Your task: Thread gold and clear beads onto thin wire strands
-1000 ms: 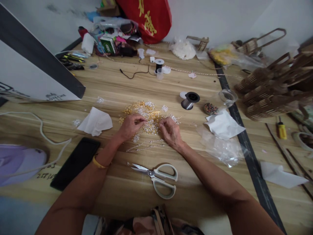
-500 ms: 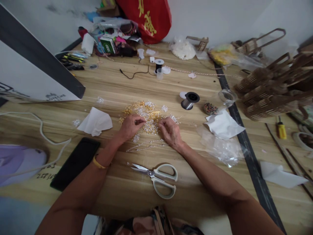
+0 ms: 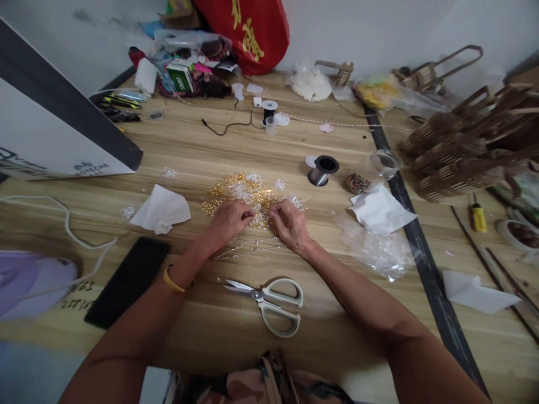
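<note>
A loose pile of small gold and silver beads [image 3: 263,197] lies on the wooden table. At the pile's left front edge, my left hand [image 3: 232,217] is closed in a pinch; whatever sits between thumb and forefinger is too small to name. Across from it, at the right edge, my right hand [image 3: 290,224] is likewise pinched, its fingertips over the beads and their contents hidden. A thin silver chain [image 3: 248,248] is laid out in front of the pile, passing close to my right hand. Nearer to me rest white-handled scissors [image 3: 269,303] with blades slightly apart.
Right of the pile stand a wire spool [image 3: 322,171] and a clear jar of dark beads [image 3: 373,174], beside white paper [image 3: 381,212] and plastic bags. A black phone [image 3: 126,280] and a paper sheet [image 3: 160,210] lie left. Brown woven baskets [image 3: 458,146] crowd the far right.
My left hand has moved slightly right and downward, closer to my right hand, over the front of the beads. My right hand stays nearly in place; the whole view has shifted a little.
</note>
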{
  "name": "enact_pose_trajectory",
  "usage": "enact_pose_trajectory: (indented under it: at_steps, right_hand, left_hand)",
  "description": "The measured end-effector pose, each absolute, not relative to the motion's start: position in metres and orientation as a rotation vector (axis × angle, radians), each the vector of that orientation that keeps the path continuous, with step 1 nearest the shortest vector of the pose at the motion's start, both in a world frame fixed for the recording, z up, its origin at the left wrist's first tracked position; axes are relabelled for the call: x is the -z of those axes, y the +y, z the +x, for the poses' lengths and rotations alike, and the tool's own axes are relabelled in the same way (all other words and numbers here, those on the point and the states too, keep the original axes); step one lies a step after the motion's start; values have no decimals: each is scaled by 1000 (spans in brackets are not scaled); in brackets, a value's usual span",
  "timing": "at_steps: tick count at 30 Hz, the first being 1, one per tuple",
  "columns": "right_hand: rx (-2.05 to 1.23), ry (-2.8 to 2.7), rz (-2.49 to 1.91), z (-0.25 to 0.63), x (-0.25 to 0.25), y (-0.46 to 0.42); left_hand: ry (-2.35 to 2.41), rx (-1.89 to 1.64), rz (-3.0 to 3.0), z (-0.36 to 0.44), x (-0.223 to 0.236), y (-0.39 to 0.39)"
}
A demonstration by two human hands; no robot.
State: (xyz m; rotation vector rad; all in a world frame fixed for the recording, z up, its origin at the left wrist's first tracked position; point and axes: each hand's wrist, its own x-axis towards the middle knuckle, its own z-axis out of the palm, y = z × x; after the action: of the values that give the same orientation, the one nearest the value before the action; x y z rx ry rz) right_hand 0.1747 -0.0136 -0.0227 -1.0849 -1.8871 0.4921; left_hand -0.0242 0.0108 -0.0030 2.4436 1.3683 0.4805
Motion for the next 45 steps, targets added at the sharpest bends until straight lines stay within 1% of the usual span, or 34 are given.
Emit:
enact_pose_trajectory:
  at_steps: [18, 30, 39, 45]
  right_hand:
    - [-502, -1847, -1041, 174, 23, -13]
    - [-645, -1728, -1127, 174, 28, -11]
    - [-694, -1679, -1160, 173, 23, -12]
    - [-686, -1672, -1150, 173, 24, -12]
  left_hand:
    - [1345, -431, 2376, -24, -7, 7]
    - [1123, -558, 2583, -10, 5, 1]
    - [1134, -711, 2487, -15, 13, 10]
    - [1106, -760, 2582, -13, 15, 8]
